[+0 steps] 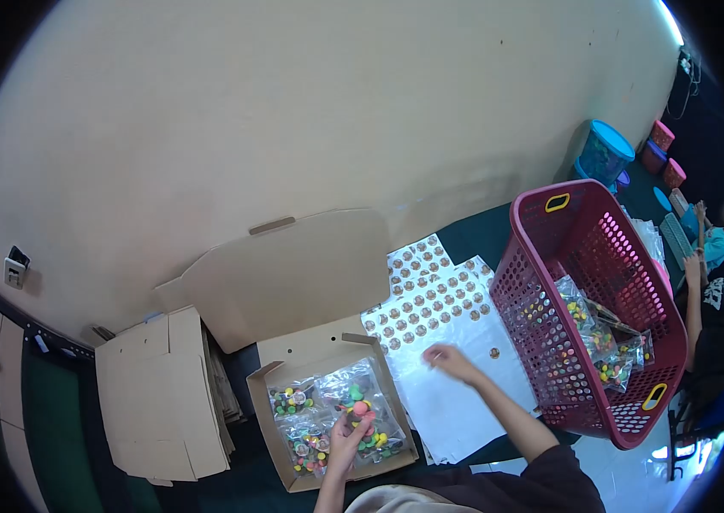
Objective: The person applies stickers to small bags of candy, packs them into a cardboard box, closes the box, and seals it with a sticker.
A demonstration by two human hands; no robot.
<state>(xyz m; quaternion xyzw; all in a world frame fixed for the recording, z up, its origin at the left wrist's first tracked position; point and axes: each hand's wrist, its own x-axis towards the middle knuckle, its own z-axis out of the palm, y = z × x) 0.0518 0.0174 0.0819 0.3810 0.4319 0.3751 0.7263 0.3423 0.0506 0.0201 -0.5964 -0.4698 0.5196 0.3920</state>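
Note:
An open cardboard box (409,440) holds several clear plastic bags (289,402) of small colourful round pieces. Over the box's front part, my left hand (345,443) is closed on a clear bag of colourful pieces (368,409), its pink and red ones by the fingertips. My right hand (454,363) hovers over or touches a white sheet of round stickers (430,312); I cannot tell which. Its fingers look pinched together and slightly blurred, and what they hold is too small to see. One lone sticker (494,352) sits on the sheet's bare part.
A maroon laundry basket (588,312) with several filled bags stands at right. Flattened cardboard boxes (161,398) are stacked at left. The box's raised lid (293,274) leans toward the wall. Blue-lidded tubs (608,150) stand behind; another person (708,248) is at far right.

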